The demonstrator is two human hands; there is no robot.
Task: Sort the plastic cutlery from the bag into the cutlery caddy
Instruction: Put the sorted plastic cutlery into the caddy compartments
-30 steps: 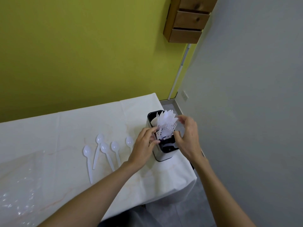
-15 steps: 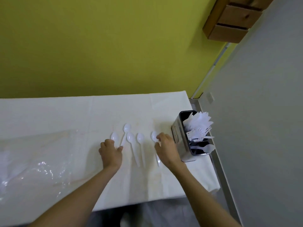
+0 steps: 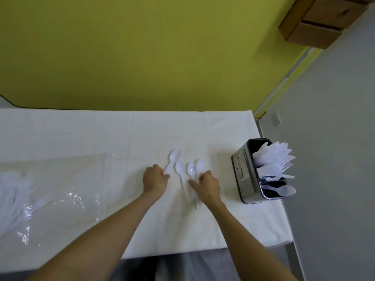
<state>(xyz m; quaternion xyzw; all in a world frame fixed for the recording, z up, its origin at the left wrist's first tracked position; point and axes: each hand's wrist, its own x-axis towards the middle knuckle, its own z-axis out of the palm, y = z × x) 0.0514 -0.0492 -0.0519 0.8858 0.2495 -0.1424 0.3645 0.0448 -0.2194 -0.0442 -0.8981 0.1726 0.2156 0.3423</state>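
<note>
Gathering four loose spoons (image 3: 180, 169) mid-surface, bowls toward the far edge. Light, thin, slick plastic, likely skittery on the cloth; best pinched at the handles. Left hand (image 3: 154, 180) fingers closed on the leftmost handle; right hand (image 3: 208, 184) fingers curled onto the other handles. Caddy (image 3: 243, 175) near the right edge; bag (image 3: 50, 191) left.

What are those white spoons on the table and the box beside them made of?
The spoons look like thin white plastic: glossy, slightly see-through bowls. The caddy seems to be brushed metal, grey with a dull sheen and a printed label on its side; its inside looks black, perhaps a plastic liner, though that is hard to tell.
</note>
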